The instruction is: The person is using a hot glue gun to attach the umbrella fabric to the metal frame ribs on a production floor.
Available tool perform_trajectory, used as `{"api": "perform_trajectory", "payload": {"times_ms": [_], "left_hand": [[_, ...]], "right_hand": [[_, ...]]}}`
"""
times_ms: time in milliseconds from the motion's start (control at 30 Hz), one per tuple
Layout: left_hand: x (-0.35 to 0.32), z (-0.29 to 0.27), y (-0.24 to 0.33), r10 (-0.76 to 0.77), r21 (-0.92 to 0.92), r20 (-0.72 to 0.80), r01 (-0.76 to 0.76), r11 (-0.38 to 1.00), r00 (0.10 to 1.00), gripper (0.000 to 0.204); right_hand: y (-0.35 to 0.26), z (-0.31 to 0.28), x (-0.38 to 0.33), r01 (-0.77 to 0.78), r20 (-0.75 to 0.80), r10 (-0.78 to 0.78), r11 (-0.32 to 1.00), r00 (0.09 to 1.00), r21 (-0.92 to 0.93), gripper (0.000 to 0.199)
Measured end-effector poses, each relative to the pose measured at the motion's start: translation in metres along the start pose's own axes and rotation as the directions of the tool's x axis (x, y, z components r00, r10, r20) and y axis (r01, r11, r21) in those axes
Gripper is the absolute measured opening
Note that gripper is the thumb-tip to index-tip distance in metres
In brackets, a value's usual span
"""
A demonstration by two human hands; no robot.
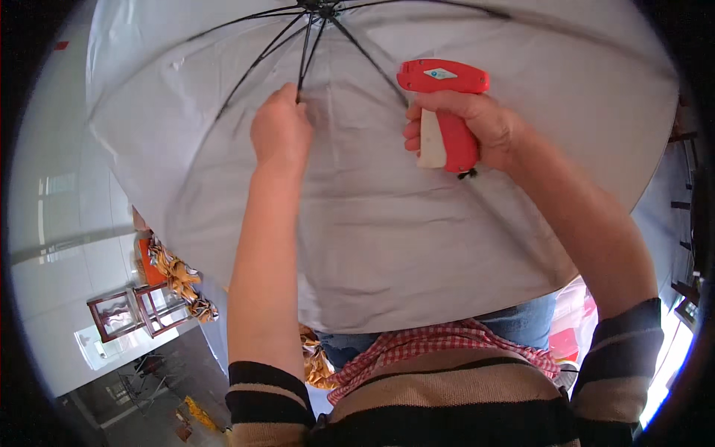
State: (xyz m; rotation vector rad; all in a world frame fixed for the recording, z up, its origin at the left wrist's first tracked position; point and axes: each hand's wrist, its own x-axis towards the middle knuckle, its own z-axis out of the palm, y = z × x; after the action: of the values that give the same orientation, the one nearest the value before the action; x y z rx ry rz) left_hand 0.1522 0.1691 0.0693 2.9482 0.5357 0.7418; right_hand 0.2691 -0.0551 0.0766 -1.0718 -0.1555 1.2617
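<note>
An opened umbrella [417, 231] with a silvery-grey inner lining spreads across my lap, its black ribs fanning out from the hub [319, 9] at the top. My left hand [283, 127] is closed around a black umbrella rib [305, 63] below the hub; its fingertips are partly hidden. In my right hand [477, 123] I grip a red tagging gun [458, 141] with a cream trigger, its nose pointing left toward another rib [365, 52]. A small black tuft hangs at the base of the gun's handle.
Bunched gold-patterned cloth [175, 272] lies left of the umbrella, beside a dark wooden stool [123, 313]. A red-and-white checked cloth [447, 343] covers my waist over jeans. Dark furniture [689, 194] stands at the far right. A yellow item [199, 413] lies on the floor at lower left.
</note>
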Motion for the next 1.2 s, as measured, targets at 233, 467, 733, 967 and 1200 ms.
{"api": "perform_trajectory", "payload": {"times_ms": [233, 467, 733, 967, 1200], "left_hand": [[-0.019, 0.039, 0.047, -0.092, -0.137, -0.277, 0.055, 0.989, 0.956, 0.014], [-0.045, 0.038, 0.038, -0.236, -0.224, 0.035, 0.238, 0.945, 0.971, 0.009], [-0.056, 0.038, 0.048, -0.391, -0.615, 0.173, 0.409, 0.674, 0.904, 0.007], [-0.051, 0.042, 0.048, -0.382, -0.652, 0.230, 0.434, 0.622, 0.895, 0.011], [-0.053, 0.044, 0.052, -0.375, -0.663, 0.221, 0.421, 0.619, 0.900, 0.014]], "right_hand": [[0.069, 0.011, 0.036, 0.058, -0.052, -0.041, 0.926, 0.998, 0.372, 0.028], [0.070, 0.016, 0.035, 0.060, -0.030, -0.054, 0.962, 0.998, 0.268, 0.028], [0.071, 0.010, 0.045, 0.039, 0.008, -0.044, 0.941, 0.999, 0.337, 0.029], [0.070, 0.001, 0.049, -0.006, 0.097, -0.019, 0.966, 0.995, 0.259, 0.029], [0.073, -0.004, 0.050, -0.035, 0.155, -0.009, 0.959, 0.988, 0.281, 0.027]]}}
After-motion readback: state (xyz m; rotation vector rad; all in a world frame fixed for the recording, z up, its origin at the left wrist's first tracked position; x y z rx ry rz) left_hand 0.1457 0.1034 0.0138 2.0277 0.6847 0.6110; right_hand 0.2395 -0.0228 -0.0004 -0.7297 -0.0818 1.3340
